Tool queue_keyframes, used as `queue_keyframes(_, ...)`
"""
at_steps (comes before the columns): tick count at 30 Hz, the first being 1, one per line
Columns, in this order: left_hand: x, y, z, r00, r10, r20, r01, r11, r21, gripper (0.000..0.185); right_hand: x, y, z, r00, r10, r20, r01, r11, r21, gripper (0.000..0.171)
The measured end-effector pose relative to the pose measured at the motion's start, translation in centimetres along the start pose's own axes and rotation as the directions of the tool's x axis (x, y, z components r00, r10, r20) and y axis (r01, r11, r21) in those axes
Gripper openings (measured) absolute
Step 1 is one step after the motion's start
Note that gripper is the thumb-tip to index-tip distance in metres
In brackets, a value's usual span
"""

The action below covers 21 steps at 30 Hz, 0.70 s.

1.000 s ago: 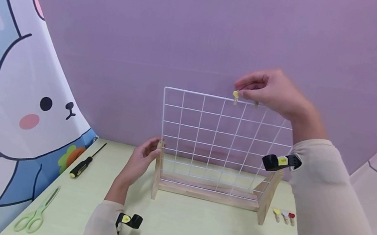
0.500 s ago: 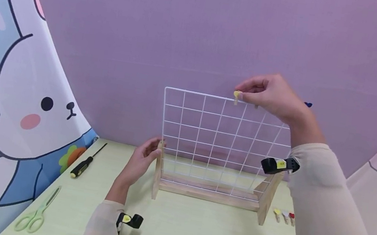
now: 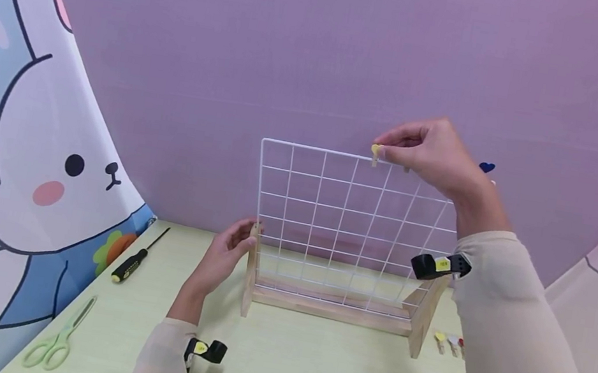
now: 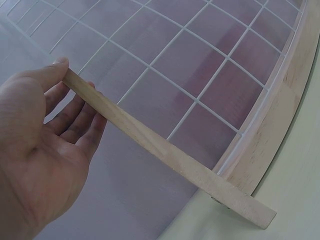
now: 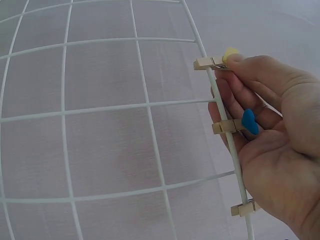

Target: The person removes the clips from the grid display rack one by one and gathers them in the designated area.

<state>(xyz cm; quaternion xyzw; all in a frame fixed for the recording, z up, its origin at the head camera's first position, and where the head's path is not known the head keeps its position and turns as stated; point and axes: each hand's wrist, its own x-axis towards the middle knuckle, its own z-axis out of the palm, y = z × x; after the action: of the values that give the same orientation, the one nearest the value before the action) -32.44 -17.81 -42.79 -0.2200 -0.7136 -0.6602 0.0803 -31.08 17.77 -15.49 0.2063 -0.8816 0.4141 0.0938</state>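
A white wire grid (image 3: 329, 217) stands upright in a wooden stand (image 3: 327, 307) on the pale green table. My right hand (image 3: 426, 151) is at the grid's top wire and pinches a small wooden clip with a yellow heart (image 3: 375, 153) that sits on that wire. The right wrist view shows the yellow clip (image 5: 215, 62) between my fingertips (image 5: 240, 65), a blue-heart clip (image 5: 240, 123) under my fingers, and a third clip (image 5: 243, 207) further along the wire. My left hand (image 3: 228, 253) holds the stand's left wooden upright (image 4: 165, 155), thumb at its top and fingers behind.
A black and yellow screwdriver (image 3: 134, 260) and green scissors (image 3: 56, 344) lie on the table at the left. Three small heart clips (image 3: 449, 343) lie by the stand's right foot. A purple backdrop is behind, and a bunny-print curtain hangs at the left.
My right hand has sunk slightly at the top wire, still on the yellow clip. A blue heart clip now shows behind my wrist. The left hand has not moved.
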Motion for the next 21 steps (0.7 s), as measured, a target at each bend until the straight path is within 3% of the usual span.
queue_keyframes(21,-0.17,0.2,-0.18,1.0,-0.022,-0.012,0.022,1.0,0.013,0.047,-0.2,0.06,0.2,0.997,-0.015,-0.074,0.017,0.999,0.027,0.02)
